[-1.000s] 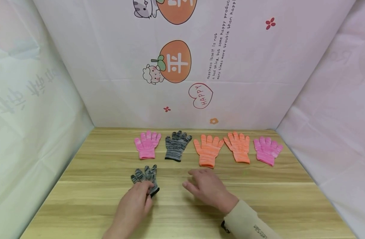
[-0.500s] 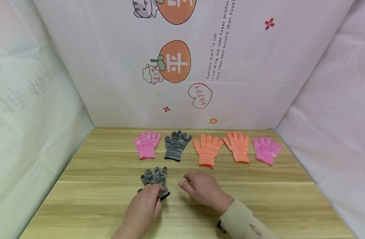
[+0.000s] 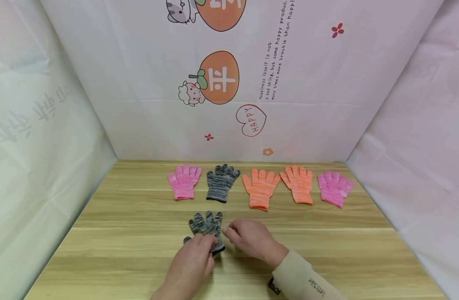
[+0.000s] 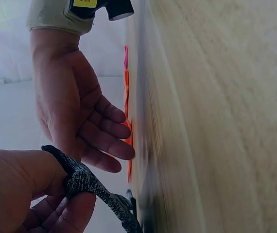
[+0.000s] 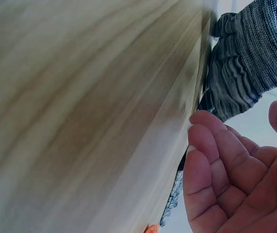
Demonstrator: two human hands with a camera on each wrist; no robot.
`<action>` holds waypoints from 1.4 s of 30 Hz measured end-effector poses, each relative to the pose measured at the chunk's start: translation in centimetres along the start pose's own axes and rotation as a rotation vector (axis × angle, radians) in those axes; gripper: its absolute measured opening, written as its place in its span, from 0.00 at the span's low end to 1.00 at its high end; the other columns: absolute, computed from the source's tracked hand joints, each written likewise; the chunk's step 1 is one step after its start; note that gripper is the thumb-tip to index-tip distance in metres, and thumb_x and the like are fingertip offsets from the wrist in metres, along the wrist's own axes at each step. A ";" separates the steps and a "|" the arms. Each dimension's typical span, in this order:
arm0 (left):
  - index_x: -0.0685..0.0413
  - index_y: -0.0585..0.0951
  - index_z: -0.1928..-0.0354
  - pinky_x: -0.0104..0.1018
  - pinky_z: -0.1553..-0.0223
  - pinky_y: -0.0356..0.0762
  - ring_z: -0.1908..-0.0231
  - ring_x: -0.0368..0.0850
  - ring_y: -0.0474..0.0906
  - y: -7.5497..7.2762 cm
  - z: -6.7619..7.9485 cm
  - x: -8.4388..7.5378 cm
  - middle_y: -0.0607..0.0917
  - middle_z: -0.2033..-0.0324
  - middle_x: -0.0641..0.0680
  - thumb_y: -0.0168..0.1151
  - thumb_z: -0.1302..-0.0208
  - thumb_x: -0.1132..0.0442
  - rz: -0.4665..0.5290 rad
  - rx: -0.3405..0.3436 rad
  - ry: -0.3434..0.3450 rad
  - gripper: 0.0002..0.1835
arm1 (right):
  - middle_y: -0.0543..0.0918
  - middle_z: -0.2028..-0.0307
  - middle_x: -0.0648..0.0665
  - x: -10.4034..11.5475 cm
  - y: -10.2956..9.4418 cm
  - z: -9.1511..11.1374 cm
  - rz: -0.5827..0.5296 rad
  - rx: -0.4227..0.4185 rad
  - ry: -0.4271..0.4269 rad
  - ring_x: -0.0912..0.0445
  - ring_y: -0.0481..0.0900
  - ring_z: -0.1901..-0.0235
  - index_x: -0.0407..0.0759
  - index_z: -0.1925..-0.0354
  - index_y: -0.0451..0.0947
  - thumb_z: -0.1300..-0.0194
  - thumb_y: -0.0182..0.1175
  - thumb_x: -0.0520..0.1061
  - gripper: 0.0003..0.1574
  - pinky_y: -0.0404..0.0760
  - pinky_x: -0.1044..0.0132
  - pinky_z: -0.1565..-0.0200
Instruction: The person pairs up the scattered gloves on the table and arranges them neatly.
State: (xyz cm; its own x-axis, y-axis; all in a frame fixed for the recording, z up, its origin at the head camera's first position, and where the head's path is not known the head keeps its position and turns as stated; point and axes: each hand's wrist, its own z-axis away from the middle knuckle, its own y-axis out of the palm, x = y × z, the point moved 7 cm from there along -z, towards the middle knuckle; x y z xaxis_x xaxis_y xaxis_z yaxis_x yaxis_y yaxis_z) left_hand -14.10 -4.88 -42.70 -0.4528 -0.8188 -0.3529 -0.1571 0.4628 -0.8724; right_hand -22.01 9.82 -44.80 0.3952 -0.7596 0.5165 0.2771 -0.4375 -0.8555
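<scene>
My left hand point(image 3: 191, 262) pinches a grey-and-black knit glove point(image 3: 207, 225) near its black cuff, low over the front middle of the table. The glove's fingers point away from me; part of its palm is hidden under my hand. In the left wrist view the thumb and fingers clamp a bunched fold of the knit point(image 4: 82, 180). Just right of the glove is my right hand point(image 3: 253, 239), its fingers loosely bent and holding nothing. From the right wrist, its cupped fingers point(image 5: 221, 165) appear close to the glove point(image 5: 255, 58).
Along the back of the wooden table point(image 3: 101, 250) lies a row of gloves: pink point(image 3: 185, 182), grey-black point(image 3: 222, 183), orange point(image 3: 261, 187), orange point(image 3: 298, 184) and pink point(image 3: 334, 188). A printed white cloth point(image 3: 158, 125) rises behind them, with pale cloth on both sides.
The left hand has slid the grey-black glove rightward and slightly toward me. My right hand has shifted a little left and nearer, so the two hands are closer together.
</scene>
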 end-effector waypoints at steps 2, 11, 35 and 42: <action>0.51 0.81 0.51 0.39 0.59 0.84 0.62 0.40 0.81 0.2 0.0 -0.3 0.83 0.62 0.48 0.69 0.40 0.67 0.003 0.011 0.010 0.15 | 0.70 0.83 0.55 0.0 0.1 0.0 -0.002 0.004 0.001 0.62 0.65 0.82 0.54 0.77 0.76 0.19 0.49 0.63 0.30 0.68 0.66 0.75; 0.50 0.82 0.50 0.34 0.59 0.84 0.62 0.37 0.81 1.4 -0.3 -1.2 0.82 0.60 0.47 0.70 0.40 0.69 0.036 0.098 0.069 0.16 | 0.64 0.86 0.55 -0.7 0.4 0.1 -0.056 0.043 0.093 0.59 0.62 0.85 0.54 0.83 0.69 0.22 0.54 0.63 0.33 0.62 0.66 0.77; 0.48 0.81 0.52 0.33 0.63 0.81 0.64 0.38 0.76 3.5 -0.5 -3.1 0.80 0.64 0.47 0.64 0.32 0.67 -0.176 0.224 0.247 0.10 | 0.62 0.88 0.57 -1.6 -0.3 1.1 -0.047 0.021 0.151 0.60 0.60 0.86 0.55 0.87 0.67 0.28 0.62 0.54 0.30 0.59 0.66 0.79; 0.47 0.81 0.53 0.31 0.66 0.79 0.65 0.37 0.75 3.9 -0.6 -3.7 0.78 0.66 0.45 0.64 0.32 0.65 -0.253 0.199 0.306 0.08 | 0.64 0.89 0.56 -2.0 -0.3 1.4 -0.045 0.023 0.180 0.60 0.61 0.87 0.52 0.87 0.73 0.29 0.63 0.51 0.28 0.59 0.65 0.80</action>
State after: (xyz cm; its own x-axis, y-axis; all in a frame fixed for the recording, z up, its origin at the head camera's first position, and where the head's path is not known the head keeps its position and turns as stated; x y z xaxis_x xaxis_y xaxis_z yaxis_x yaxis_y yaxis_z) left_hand -13.54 0.11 -44.60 -0.6658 -0.7456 -0.0292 -0.1385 0.1619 -0.9771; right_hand -21.69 12.18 -45.52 0.2193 -0.8142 0.5376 0.3122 -0.4635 -0.8293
